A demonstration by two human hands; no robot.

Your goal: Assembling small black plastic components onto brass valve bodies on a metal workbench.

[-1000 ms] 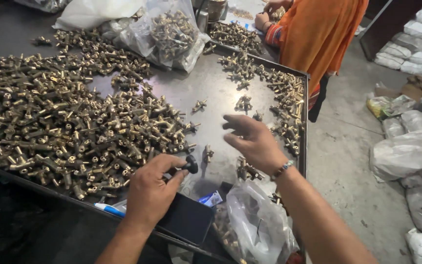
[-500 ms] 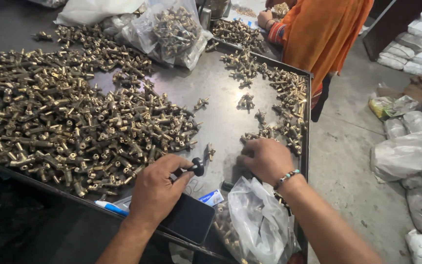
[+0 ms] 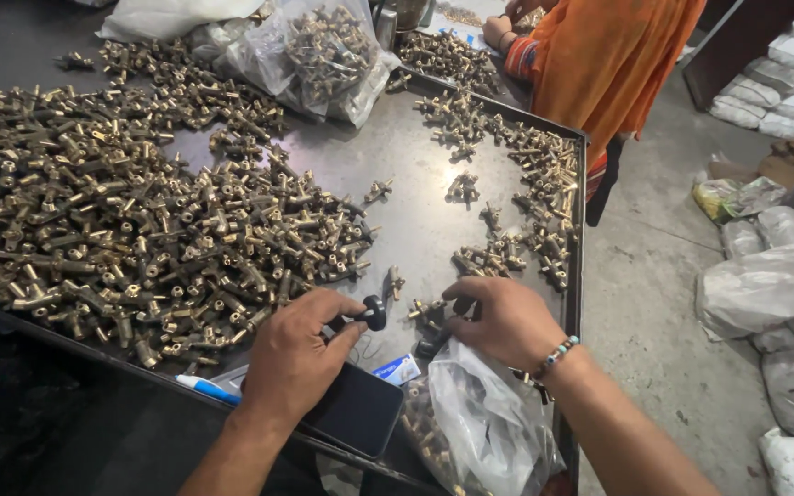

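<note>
Left hand: I see my left hand [image 3: 291, 358] pinching a small black knob [image 3: 375, 314] between thumb and fingertips, at the near edge of the counter [image 3: 415, 220].
Right hand: my right hand [image 3: 503, 321] is curled down over loose brass fittings [image 3: 429, 310]; I cannot tell whether it has closed on one.
Knob position: one knob, just left of the right hand's fingertips, the two hands near each other but apart.
Under the left hand: one dark phone [image 3: 356, 409] lying flat, one blue-and-white pen [image 3: 209, 388] beside it.
Under the right wrist: one clear plastic bag [image 3: 489, 427] with brass parts inside; a beaded bracelet [image 3: 558, 354] on the wrist.
Main heap: one large pile of brass fittings [image 3: 121, 239] on the left, too many to count.
Right edge: a scattered band of fittings [image 3: 530, 211].
Far end: one filled clear bag [image 3: 323, 55]; one person in orange [image 3: 599, 55] standing at the corner.
Floor: several pale sacks [image 3: 765, 285] at right.
</note>
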